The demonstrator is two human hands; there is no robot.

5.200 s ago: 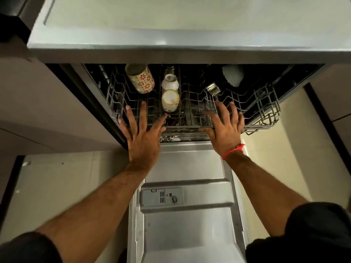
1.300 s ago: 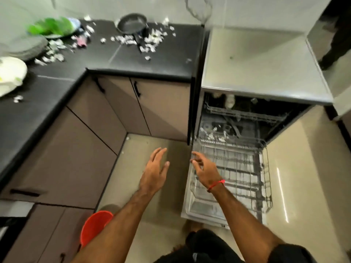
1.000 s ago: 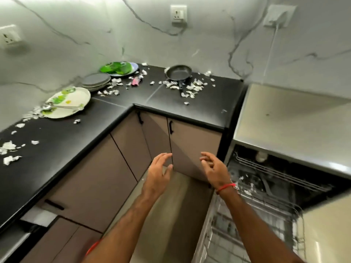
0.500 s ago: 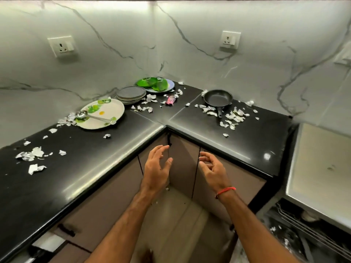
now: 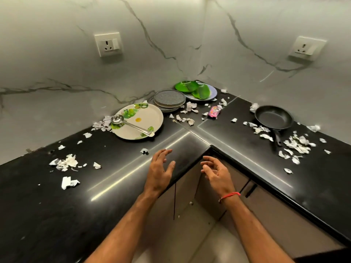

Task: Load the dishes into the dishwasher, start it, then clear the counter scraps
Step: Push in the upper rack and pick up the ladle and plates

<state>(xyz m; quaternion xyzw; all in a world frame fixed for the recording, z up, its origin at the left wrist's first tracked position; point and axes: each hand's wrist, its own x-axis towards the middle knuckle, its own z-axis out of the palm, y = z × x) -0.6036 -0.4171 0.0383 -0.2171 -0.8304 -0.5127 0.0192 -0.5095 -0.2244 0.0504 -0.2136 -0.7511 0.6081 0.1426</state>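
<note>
Black L-shaped counter in a corner, marble-look wall behind. Far left: torn white paper scraps scattered on the counter, well left of both hands. Wall socket above. Next right, a cream plate with green leaf print and a yellow spot; a steel ladle lies across it, bowl at the plate's left rim. This plate sits beyond the left hand, apart from it. Left hand hovers over the counter's front edge near the inner corner, fingers spread and slightly bent, holding nothing; one small scrap lies just left of its fingertips. Behind the plate, a stack of grey plates, then a pale blue plate in the corner carrying green dishes. More scraps and a pink wrapper in front of those. Right hand is in front of the cabinet doors below the counter edge, fingers loosely curled, empty, red thread on the wrist. Hands near each other, not touching. Further right, black frying pan on the counter, handle pointing toward the camera, scraps around it, well apart from the right hand. Second socket on the right wall.
</note>
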